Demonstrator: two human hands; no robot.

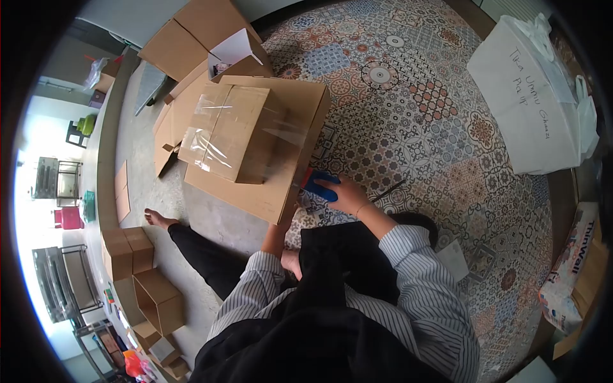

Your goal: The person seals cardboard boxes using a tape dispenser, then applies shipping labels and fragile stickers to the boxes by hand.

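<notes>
A brown cardboard box [233,131], with clear tape shining across its top, sits on a wider, flat cardboard piece [281,185] in front of me. Both are tilted. My left hand [287,218] holds the near edge of the flat piece from below; its fingers are mostly hidden behind the cardboard. My right hand [345,194] is closed around a blue tape dispenser [323,184] with a red end, close against the right edge of the flat piece. A loose strip of clear tape hangs off the box's right side.
Open cardboard boxes [175,45] stand at the far left, and more cardboard boxes [158,300] lie at lower left. A white bag [527,96] with handwriting stands at right, above a plastic pack [570,281]. Patterned tiles [408,127] meet grey concrete [198,217] beneath me.
</notes>
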